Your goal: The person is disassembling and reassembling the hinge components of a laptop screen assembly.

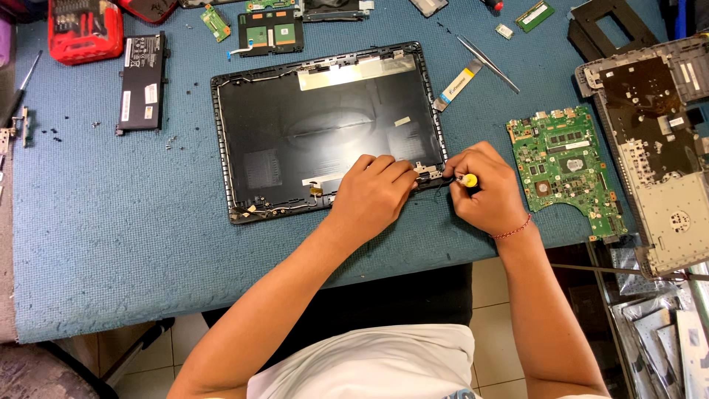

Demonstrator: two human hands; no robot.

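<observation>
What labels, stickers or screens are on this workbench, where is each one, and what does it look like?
Laptop lid shell: centre of mat, black rectangle, no display panel, pale tape strip along top; left hand and right hand work at its lower right corner.
Battery: upper left, black bar with white labels.
Ribbon cable: right of lid, white with blue marking.
Green circuit board: right, small white stickers.

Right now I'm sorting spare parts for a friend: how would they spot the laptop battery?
Start at the large black laptop lid in the middle of the blue mat. Left of it, apart, lies the battery: a flat black rectangle with white labels, darker and plainer than the red tool case above it.
</observation>
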